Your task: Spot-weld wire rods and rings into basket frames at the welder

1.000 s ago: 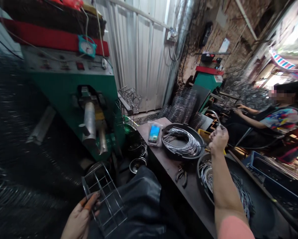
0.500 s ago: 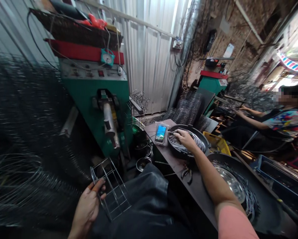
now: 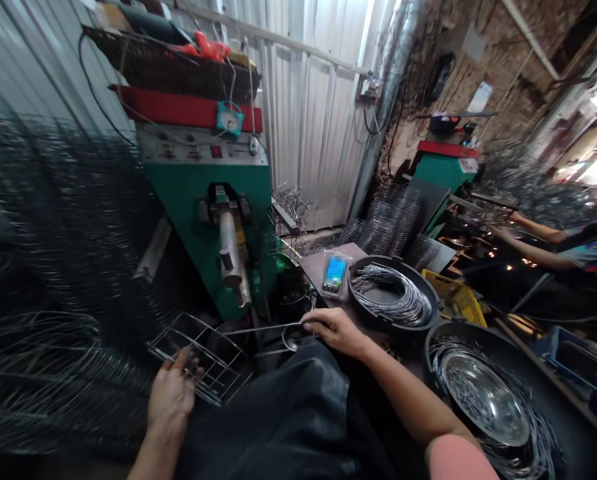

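The left hand (image 3: 174,387) curls closed around one side of a single wire frame (image 3: 213,366), near the dark-clad lap (image 3: 288,407), and the right hand (image 3: 336,331) pinches one thin metal wire (image 3: 263,329) reaching toward the frame (whether the two touch, I can't tell from here). One phone (image 3: 334,273) lies on the surface (image 3: 312,265) near two round black pans (image 3: 397,325), one holding a shiny bowl (image 3: 511,415).

Holds one wire frame (image 3: 213,353) in the left hand (image 3: 171,392), at least one wire (image 3: 266,329) in the right hand (image 3: 339,331). To the latter's right, shows two black pans (image 3: 403,327), one large steel bowl (image 3: 506,403), one yellow crate (image 3: 457,295); beyond both hands, one phone (image 3: 334,273), two green machines (image 3: 171,193).
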A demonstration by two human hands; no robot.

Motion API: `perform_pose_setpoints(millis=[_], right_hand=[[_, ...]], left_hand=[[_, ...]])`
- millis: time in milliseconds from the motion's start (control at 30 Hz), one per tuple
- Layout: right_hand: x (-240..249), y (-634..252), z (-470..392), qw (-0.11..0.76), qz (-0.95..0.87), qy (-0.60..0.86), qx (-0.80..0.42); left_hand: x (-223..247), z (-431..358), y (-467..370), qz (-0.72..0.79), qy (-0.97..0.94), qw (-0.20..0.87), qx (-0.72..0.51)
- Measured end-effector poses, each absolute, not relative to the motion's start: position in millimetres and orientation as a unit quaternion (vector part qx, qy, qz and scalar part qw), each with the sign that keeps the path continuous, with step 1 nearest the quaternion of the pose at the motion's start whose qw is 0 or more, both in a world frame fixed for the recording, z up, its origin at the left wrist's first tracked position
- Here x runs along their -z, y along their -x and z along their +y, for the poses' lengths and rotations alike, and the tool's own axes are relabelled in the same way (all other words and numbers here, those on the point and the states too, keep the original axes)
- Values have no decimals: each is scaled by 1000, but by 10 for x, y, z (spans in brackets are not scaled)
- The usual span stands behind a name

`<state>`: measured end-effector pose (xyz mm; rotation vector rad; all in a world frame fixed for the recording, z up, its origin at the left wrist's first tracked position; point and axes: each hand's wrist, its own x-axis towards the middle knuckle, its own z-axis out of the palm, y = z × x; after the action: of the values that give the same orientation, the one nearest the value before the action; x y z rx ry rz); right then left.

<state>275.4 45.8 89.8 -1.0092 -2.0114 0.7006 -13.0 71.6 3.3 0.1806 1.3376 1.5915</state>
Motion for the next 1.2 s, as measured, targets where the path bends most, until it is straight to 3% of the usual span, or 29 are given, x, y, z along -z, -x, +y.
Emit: perform_pose_setpoints(millis=[200, 667, 1033, 1200], right_hand=[[-661, -2708, 537, 348, -765, 413, -351], [-730, -2553, 566, 291, -783, 406, -371], [-601, -2131, 537, 133, -866, 424, -228], [-531, -2027, 586, 167, -853, 433, -240]], left_hand=[[-25, 760, -74, 509, -68, 553, -657], [-7, 724, -157, 465, -86, 552, -687], [-93, 532, -328, 473, -144, 561, -664], [-118, 505, -260, 501, -194, 533, -653]])
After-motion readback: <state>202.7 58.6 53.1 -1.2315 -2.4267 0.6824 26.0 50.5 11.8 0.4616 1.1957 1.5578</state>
